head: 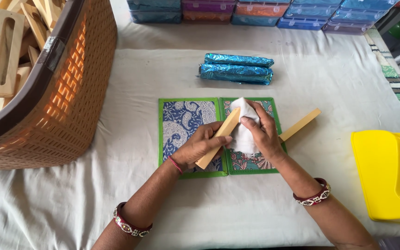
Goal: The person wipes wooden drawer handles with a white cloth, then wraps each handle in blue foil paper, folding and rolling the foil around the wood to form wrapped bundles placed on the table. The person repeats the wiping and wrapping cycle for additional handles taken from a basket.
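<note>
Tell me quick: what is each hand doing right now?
Left hand: closed on a wooden frame, holding it tilted over the patterned mat.
Right hand: closed on a white cloth, pressed against the frame.

The right hand and white cloth cover the middle of the wooden frame, so how its two visible ends join cannot be told. The basket and yellow machine are cut off by the edges, as are the boxes at the top.
</note>
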